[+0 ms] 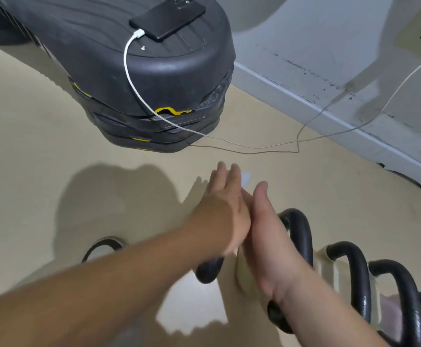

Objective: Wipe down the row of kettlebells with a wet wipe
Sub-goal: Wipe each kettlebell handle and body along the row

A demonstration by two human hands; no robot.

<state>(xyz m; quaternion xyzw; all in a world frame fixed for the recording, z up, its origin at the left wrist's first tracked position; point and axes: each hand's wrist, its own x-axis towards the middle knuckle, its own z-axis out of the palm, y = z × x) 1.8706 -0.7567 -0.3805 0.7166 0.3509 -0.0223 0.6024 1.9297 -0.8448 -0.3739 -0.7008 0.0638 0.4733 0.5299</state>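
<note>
Black-handled kettlebells (302, 221) stood in a row, lower right: judged heavy, rigid, best steadied by the handle. Left hand (225, 209) and right hand (264, 229) met above them, fingers straight, pale wipe (245, 178) perhaps between.

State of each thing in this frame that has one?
Left hand: fingers straight, side against the other hand.
Right hand: fingers straight, over the nearest kettlebell handle.
Small white piece, likely the wet wipe: between the fingertips, blurred.
Pale kettlebells with black handles: upright, in a row.
Black smartphone: flat on the top platform, plugged in.
Black plastic step platforms: stacked.
</note>
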